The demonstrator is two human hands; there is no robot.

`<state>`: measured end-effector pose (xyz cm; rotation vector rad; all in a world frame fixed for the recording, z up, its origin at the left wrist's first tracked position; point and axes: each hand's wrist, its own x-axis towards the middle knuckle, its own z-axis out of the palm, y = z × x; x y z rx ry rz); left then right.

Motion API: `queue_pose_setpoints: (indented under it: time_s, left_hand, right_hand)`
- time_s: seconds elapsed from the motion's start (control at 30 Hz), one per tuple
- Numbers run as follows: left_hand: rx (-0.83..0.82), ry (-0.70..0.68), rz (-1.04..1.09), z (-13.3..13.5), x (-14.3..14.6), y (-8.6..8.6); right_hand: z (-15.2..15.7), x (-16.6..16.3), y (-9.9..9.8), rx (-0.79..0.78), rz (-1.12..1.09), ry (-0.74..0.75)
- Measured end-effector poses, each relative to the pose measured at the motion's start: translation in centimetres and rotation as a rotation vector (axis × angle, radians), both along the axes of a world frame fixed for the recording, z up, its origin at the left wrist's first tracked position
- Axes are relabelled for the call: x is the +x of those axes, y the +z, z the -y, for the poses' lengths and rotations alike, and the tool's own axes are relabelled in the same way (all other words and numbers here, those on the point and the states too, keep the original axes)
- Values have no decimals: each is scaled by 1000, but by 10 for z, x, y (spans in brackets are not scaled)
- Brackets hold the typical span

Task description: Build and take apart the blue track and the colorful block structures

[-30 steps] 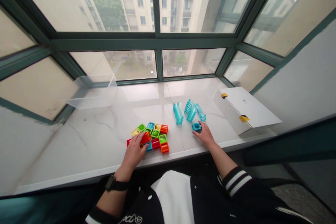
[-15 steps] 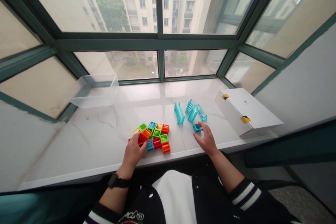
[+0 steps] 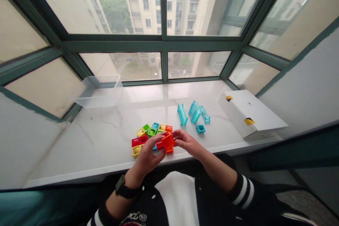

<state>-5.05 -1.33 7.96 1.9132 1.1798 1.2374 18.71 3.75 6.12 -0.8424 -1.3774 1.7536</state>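
Both hands meet over the near edge of a white marble sill [image 3: 100, 137]. My left hand [image 3: 149, 155] and my right hand [image 3: 186, 142] pinch one orange open cube [image 3: 167, 141] between their fingertips, lifted just above the sill. Behind it lies a cluster of coloured open cubes [image 3: 148, 133], red, yellow, green, blue and orange. A small blue cube [image 3: 200, 129] sits alone to the right, in front of several light-blue ribbed track pieces [image 3: 194, 112].
A clear plastic bin [image 3: 99, 91] stands at the back left by the window. A white cardboard box [image 3: 250, 113] lies at the right end of the sill. Window frames close off the back.
My left hand lifted the orange cube out of the cluster and carried it right. My right hand left the small blue cube and came left to grip the orange cube too.
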Motion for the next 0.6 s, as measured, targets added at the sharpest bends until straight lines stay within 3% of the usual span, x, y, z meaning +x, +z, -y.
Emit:
queue_pose_setpoints:
  time_s: [0.13,0.3,0.4,0.6]
  left_hand:
    - [69,7,-64,0,3,5]
    - [66,-16,-112,-1,1,4]
    - [-66,-20,-63,-1,4,0]
    - [-410,-78,320,-5,15,-14]
  right_hand:
    - [3,-8,14,-146,-126,44]
    - [2,-10,13,-117,-129,80]
    - [0,-10,6,-94,-85,15]
    - [-1,-7,-3,-18,1,-19]
